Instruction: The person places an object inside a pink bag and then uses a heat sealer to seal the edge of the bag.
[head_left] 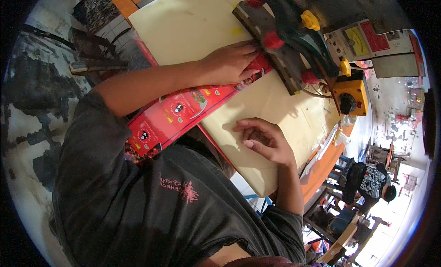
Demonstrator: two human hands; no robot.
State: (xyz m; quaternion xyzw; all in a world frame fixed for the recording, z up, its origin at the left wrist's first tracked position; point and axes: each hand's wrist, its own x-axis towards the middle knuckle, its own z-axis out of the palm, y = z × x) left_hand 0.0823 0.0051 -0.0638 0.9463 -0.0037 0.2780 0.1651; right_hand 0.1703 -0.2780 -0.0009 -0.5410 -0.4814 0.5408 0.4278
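Note:
A long strip of red printed plastic film [179, 112] lies slantwise over the cream-coloured work surface [179, 26]. Its near end hangs past the edge by my body. My left hand [232, 62] rests on the film's far end, fingers stretched toward the dark bar of a press-like machine [275, 51], thumb apart. Whether the film's end reaches under the bar is hidden by that hand. Over the cream surface to the right of the film, my right hand [266, 140] is loosely curled and holds nothing, its thumb apart from the fingers.
Red knobs and yellow knobs [310, 20] sit on the machine. Beside it stand a yellow box with a black dial [347, 103] and a panel with a gauge [356, 41]. A person [372, 182] is farther off at the right. A wooden stool [94, 65] stands at the left.

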